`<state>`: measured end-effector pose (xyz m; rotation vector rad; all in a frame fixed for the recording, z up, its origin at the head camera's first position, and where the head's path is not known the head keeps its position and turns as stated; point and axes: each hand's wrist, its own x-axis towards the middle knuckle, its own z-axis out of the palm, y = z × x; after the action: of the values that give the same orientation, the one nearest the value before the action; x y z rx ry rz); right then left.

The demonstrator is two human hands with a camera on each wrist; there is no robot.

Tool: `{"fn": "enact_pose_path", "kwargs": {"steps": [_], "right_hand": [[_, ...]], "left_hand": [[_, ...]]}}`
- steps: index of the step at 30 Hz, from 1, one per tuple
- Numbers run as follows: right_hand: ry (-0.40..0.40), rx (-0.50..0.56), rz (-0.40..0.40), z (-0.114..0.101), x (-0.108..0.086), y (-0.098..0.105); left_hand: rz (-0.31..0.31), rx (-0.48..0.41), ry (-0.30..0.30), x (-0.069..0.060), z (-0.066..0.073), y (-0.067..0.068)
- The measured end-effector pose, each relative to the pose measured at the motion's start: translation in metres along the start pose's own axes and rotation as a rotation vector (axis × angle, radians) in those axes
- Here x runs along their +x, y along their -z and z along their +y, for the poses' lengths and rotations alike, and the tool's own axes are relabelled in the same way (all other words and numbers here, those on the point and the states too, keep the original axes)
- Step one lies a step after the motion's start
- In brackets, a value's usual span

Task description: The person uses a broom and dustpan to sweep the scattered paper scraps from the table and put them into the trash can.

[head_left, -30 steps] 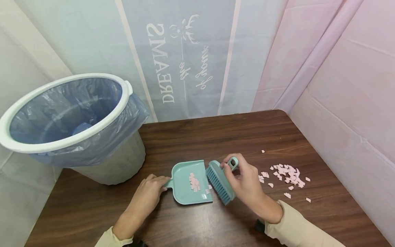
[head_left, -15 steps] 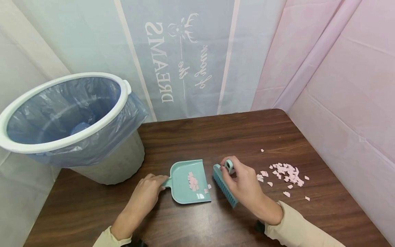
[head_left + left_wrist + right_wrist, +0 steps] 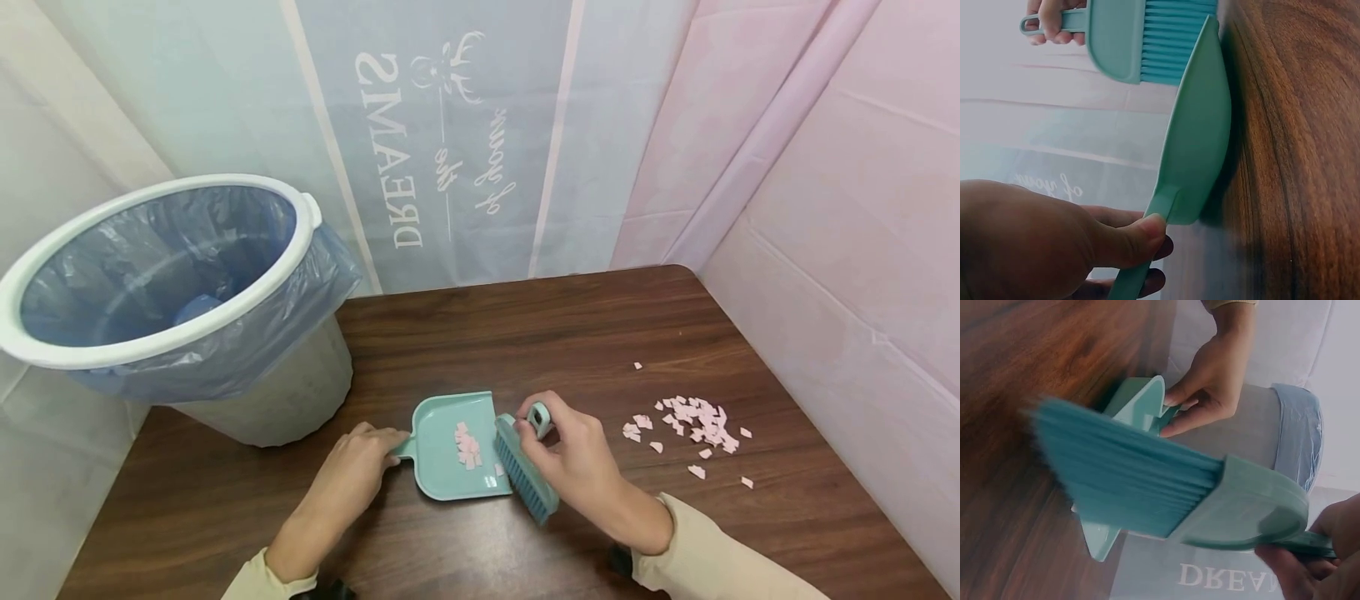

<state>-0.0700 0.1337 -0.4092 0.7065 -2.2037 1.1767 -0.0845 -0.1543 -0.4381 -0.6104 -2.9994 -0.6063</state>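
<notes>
A teal dustpan (image 3: 438,467) lies on the wooden table, its wide edge facing right, with small pink paper pieces (image 3: 468,446) on it. My left hand (image 3: 358,468) pinches its handle between thumb and fingers, as the left wrist view (image 3: 1066,244) also shows. In my right hand (image 3: 581,454) is the handle of a teal brush (image 3: 527,469), whose bristles are at the dustpan's wide edge. The right wrist view shows the bristles (image 3: 1129,469) fanned in front of the dustpan. Farther right, many pink pieces (image 3: 701,421) lie in a loose pile.
A large bin (image 3: 292,392) lined with a blue bag (image 3: 247,367) stands at the left, close to my left hand. Cloth with printed lettering (image 3: 450,150) hangs behind the table (image 3: 480,333), and a pale pink cloth wall (image 3: 847,250) rises at the right.
The brush first moved right, away from the dustpan, and is now back left against its wide edge. A piece that lay just outside that edge is no longer visible there.
</notes>
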Motion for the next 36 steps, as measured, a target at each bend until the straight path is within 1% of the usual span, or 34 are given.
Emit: {"fn": "enact_pose_path", "kwargs": {"steps": [2,5,11,14,18,20,26,29,32,36], "right_hand": [[-0.008,0.031,0.016,0.000,0.000,0.000],[-0.014,0.044,0.042,0.001,0.001,0.002],[-0.011,-0.008,0.084,0.005,0.005,0.009],[-0.024,-0.015,0.072,0.007,0.004,0.010],[-0.043,0.001,0.023,0.007,0.001,0.008],[-0.040,0.003,0.006,0.007,0.000,0.007],[-0.013,-0.040,0.033,0.007,0.001,0.007],[-0.005,-0.059,0.025,0.008,0.000,0.007],[-0.019,-0.030,0.002,0.006,-0.001,0.005],[-0.053,0.051,-0.013,0.004,-0.002,0.002]], "left_hand": [[-0.001,0.004,0.004,0.001,0.000,-0.001],[0.000,0.007,0.007,0.001,-0.001,-0.002],[0.005,0.009,0.002,0.002,-0.001,-0.001],[0.006,0.007,0.005,0.002,-0.002,-0.001],[-0.003,-0.004,0.019,0.000,-0.002,-0.002],[-0.005,-0.008,0.021,0.000,-0.002,-0.003],[-0.001,-0.007,0.013,-0.001,-0.001,-0.003],[0.001,-0.005,0.016,-0.001,-0.001,-0.003],[-0.003,-0.004,0.023,-0.002,-0.001,-0.003],[-0.007,-0.005,0.026,-0.002,-0.002,-0.003]]}}
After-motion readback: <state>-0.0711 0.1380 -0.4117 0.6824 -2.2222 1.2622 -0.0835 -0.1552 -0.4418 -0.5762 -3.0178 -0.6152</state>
